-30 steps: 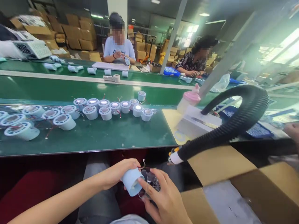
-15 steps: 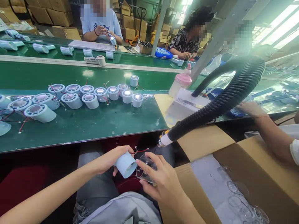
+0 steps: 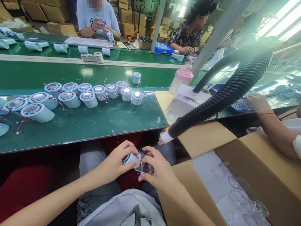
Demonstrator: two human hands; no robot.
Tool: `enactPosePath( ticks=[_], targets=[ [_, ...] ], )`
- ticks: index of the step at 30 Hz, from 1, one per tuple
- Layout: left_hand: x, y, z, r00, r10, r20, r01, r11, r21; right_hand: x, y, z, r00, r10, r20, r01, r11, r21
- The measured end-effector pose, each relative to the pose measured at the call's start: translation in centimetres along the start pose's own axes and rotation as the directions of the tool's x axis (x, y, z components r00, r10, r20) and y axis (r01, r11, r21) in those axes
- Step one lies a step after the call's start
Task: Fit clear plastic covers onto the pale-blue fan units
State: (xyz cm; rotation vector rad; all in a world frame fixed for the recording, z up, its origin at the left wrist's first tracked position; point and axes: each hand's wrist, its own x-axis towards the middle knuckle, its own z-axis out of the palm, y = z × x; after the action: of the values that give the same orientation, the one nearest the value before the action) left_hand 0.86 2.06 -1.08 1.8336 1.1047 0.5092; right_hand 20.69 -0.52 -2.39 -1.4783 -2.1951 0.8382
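Over my lap, my left hand (image 3: pixel 115 163) grips a pale blue cylinder (image 3: pixel 129 158) with thin red wires. My right hand (image 3: pixel 157 171) holds a clear plastic cover (image 3: pixel 146 169) pressed against the cylinder's end. Both hands meet just below the table's front edge (image 3: pixel 77 140). Fingers hide most of both parts.
Several matching pale blue cylinders (image 3: pixel 88 99) with wires lie on the green conveyor belt (image 3: pixel 103 119). A black ribbed hose (image 3: pixel 221 97) ends near my right hand. An open cardboard box (image 3: pixel 211 182) with clear covers sits at my right. A co-worker's hand (image 3: pixel 255 103) rests right; two people work across.
My hands have come together: the clear cover, held apart from the cylinder before, now sits against its end. The view has tilted downward.
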Motion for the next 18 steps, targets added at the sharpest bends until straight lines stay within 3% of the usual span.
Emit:
enactPosePath(
  ticks=[3, 5, 9, 14, 18],
  targets=[
    [0.2, -1.2, 0.6, 0.994, -0.034, -0.100, 0.022, 0.993, -0.114, -0.2, -0.4, -0.5, 0.992, 0.122, -0.026, -0.110, 0.955, 0.276],
    [0.3, -2.0, 0.9, 0.992, -0.050, -0.113, 0.028, 0.981, -0.193, -0.2, -0.6, -0.7, 0.984, 0.173, -0.052, -0.139, 0.909, 0.392],
    [0.2, -2.8, 1.2, 0.997, -0.009, -0.082, -0.013, 0.967, -0.255, -0.4, -0.5, -0.8, 0.971, 0.234, -0.052, -0.177, 0.845, 0.505],
    [-0.1, -2.9, 1.0, 1.000, 0.007, 0.005, -0.005, 0.927, -0.376, -0.9, -0.2, -0.3, 0.987, 0.158, -0.007, -0.122, 0.793, 0.597],
    [0.0, -3.3, 1.1, 0.996, 0.017, 0.087, 0.005, 0.971, -0.240, -1.2, 0.3, 0.3, 0.985, 0.171, -0.032, -0.105, 0.730, 0.675]
  ],
)
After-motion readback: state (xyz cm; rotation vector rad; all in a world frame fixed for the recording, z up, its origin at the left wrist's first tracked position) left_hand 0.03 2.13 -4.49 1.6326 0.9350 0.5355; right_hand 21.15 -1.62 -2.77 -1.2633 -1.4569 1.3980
